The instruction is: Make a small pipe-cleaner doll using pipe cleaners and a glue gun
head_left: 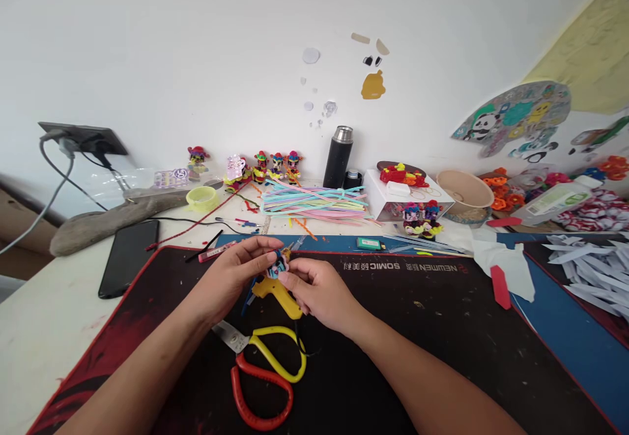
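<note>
Status: both hands over the black mat [393, 356], on one small face piece [278, 264]. My left hand [228, 271] has its far side pinched between thumb and fingertips; my right hand [331, 291] pinches the near right edge, thumb on top, other fingers curled under.

Done, as far as I can see: the piece has its light blue and pink colouring and dark face marks. Looks like a part, not a full figure. No body visible on it, unlike the figures [276, 166] lined up by the wall and the pair of dolls [413, 219] in front of the white box [378, 196]; those have headgear and bodies. So by comparison mine reads as partway. Can't tell whether anything is fixed to its back or top, fingers cover that.

Nearby: yellow glue gun [282, 299] lies just under my hands, handle towards my right. Can't tell if my curled fingers touch it. Scissors [268, 356] on the mat closer to me, one red loop, one yellow, loops apart; blade end partly behind my left wrist. Neither hand is on them. Pastel pipe cleaners [314, 200] in a loose bundle at the back, between the figures and the white box. Black flask [338, 160] stands behind the bundle, upright.
</note>
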Demonstrator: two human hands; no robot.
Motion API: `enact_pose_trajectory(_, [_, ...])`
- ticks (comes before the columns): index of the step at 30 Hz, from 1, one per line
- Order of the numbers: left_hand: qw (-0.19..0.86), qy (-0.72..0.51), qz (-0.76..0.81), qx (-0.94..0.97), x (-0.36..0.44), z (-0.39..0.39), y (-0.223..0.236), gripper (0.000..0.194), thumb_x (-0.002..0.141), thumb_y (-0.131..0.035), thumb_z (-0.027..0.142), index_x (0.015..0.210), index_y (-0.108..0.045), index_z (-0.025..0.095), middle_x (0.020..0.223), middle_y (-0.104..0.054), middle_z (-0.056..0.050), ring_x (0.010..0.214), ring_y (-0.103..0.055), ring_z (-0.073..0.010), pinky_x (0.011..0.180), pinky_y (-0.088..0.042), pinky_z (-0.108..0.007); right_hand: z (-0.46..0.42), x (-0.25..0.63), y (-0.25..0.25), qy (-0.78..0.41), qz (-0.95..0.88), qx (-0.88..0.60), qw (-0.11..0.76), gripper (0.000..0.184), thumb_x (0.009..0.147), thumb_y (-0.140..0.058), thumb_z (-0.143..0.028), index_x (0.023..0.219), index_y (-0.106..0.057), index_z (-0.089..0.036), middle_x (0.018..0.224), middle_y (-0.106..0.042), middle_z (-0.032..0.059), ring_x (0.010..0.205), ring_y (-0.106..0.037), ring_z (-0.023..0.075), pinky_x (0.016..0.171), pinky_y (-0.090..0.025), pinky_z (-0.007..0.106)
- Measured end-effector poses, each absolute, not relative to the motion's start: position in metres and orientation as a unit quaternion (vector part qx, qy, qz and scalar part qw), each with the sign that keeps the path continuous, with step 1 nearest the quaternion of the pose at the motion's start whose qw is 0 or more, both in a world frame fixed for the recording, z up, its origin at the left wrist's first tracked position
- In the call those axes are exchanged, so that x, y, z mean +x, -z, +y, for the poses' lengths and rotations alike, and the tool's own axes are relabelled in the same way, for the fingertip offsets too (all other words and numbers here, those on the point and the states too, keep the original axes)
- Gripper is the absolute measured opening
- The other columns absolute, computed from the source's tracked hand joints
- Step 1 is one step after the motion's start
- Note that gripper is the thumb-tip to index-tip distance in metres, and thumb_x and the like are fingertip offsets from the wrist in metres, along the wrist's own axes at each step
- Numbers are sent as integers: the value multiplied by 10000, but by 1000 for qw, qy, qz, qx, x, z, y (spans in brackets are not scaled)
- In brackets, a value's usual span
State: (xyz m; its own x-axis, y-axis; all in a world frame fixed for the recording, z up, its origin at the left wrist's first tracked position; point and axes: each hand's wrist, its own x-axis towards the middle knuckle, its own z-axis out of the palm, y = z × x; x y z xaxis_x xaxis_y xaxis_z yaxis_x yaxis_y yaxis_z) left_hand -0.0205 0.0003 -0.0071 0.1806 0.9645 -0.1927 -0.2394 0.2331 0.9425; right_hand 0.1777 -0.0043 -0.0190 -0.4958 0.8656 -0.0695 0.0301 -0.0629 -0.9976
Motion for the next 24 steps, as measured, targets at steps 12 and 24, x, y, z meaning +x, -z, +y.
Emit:
enact_pose_trajectory(12, [635,-460,456,421,-21,2,12,444,761,-935,506,1076,-805,220,943,-750,-39,827,-644,-194,740,-479,-293,-5,177,18,-624,-594,-384,333,312,970,-672,-477,842,-608,-200,571,-474,-76,457,-424,88,446,-366,221])
enact_pose_trajectory(24, [645,-478,440,403,-20,3,13,501,801,-890,568,1123,-814,191,1024,-763,-86,843,-651,-209,779,-518,-321,-2,180,16,-640,-575,-388,331,393,946,-696,-564,984,-687,-173,546,-465,-91,418,-395,84,436,-355,227])
